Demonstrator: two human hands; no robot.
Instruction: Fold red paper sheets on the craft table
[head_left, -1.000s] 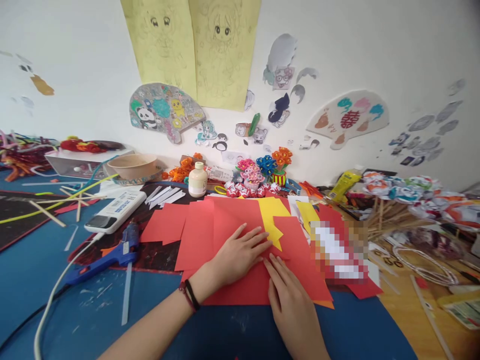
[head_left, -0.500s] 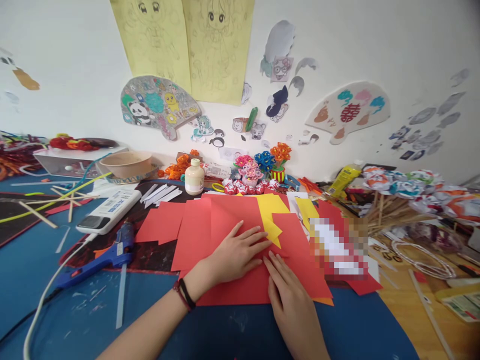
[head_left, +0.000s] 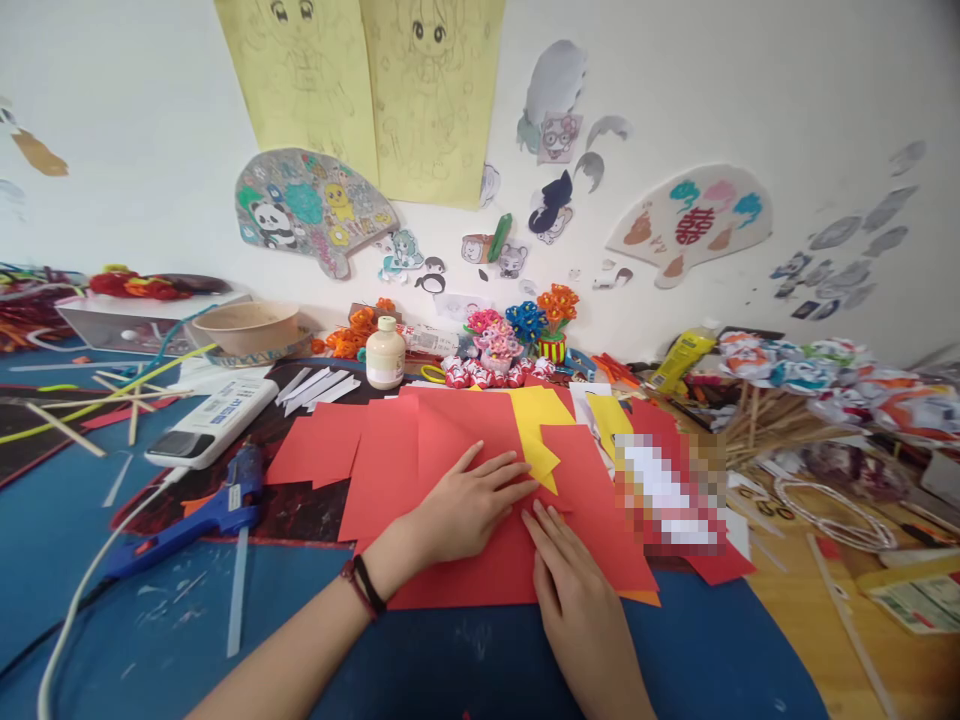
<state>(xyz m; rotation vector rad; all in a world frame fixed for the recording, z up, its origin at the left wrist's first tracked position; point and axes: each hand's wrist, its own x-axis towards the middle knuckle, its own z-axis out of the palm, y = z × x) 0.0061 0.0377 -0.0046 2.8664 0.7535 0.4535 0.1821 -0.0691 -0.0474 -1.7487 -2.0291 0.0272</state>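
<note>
Several overlapping sheets of red paper (head_left: pixel 465 585) lie on the blue table mat in front of me. My left hand (head_left: pixel 472 500) rests on them with its fingers spread to the right, palm down. Close beside its fingertips, my right hand (head_left: pixel 574 580) lies on the same paper, fingers stretched out and pointing up and left. Just beyond the hands a piece of yellow paper (head_left: pixel 540 435) with pointed ends sits among the red sheets. What lies beneath my palms is hidden.
A blue glue gun (head_left: pixel 225 505) and a white power bank (head_left: pixel 214 425) with a cable are on the left. A cream bottle (head_left: pixel 385 355) and pipe-cleaner flowers (head_left: pixel 491 340) stand by the wall. Scissors (head_left: pixel 761 495) and a coiled white cord (head_left: pixel 832 515) lie on the right.
The whole view has shifted very slightly, so things appear a little further left. My hands keep the same place on the red paper.
</note>
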